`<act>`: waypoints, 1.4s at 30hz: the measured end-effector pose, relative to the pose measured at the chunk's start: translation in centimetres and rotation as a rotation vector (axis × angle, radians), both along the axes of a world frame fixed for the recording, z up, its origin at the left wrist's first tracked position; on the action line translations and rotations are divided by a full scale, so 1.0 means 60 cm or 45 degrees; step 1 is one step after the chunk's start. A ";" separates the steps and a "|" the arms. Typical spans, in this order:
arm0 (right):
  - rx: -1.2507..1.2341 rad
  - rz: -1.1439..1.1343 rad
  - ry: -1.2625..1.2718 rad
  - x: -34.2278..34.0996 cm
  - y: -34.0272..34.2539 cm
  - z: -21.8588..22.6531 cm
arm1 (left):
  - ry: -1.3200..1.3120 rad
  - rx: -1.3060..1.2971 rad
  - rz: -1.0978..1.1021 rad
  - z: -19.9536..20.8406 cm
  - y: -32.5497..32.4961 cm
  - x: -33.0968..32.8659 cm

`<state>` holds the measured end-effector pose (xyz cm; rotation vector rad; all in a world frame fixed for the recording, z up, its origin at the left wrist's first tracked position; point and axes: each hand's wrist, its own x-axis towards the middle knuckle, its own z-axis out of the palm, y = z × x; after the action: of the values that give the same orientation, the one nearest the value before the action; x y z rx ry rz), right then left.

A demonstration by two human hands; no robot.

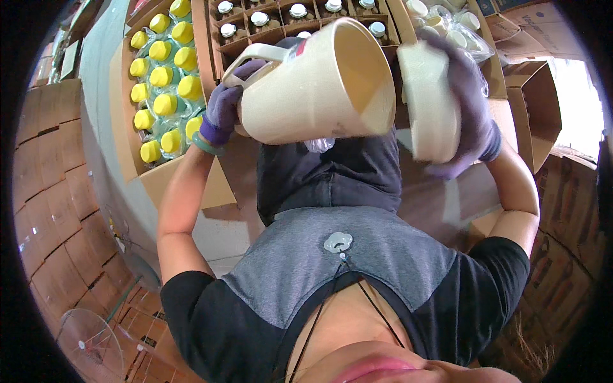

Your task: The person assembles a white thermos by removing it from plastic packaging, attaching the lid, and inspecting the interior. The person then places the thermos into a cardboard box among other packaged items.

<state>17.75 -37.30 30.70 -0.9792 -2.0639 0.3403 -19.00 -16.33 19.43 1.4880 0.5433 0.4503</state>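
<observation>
My left hand (223, 107), in a purple glove, is closed round the handle side of a large cream plastic pitcher (287, 96). The pitcher is tilted, its wide mouth facing right, and its inside wall shows pale yellow. To the right of that mouth, my gloved right hand (471, 105) grips a cream lid-like piece (429, 102), apart from the pitcher. Motion smears this hand and the piece, and its fingers are partly hidden behind it. A bit of clear plastic (319, 145) shows under the pitcher.
An open carton of yellow-capped bottles (165, 104) stands at left. Beyond the pitcher is a divided box of white-capped bottles (260, 19). Bagged white cups (456, 38) fill a box at far right. Stacked cartons (57, 191) and a fan (89, 345) are at left.
</observation>
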 end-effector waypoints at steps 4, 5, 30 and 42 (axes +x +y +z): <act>-0.699 -0.574 1.172 0.051 -0.015 -0.011 | 0.002 0.876 -0.050 0.033 -0.067 0.003; -0.809 -0.443 1.552 0.091 -0.024 -0.031 | 0.122 0.978 -0.042 0.063 -0.109 0.017; -0.563 -0.413 0.976 -0.137 0.166 -0.019 | -0.529 1.435 0.267 0.128 -0.013 0.186; -0.041 -0.329 0.613 -0.112 0.182 -0.082 | -0.108 0.652 0.092 0.138 -0.006 0.167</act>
<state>11.03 -26.37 25.77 -1.0498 -1.4854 0.4262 -8.96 -16.71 27.69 1.9297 0.4320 0.7450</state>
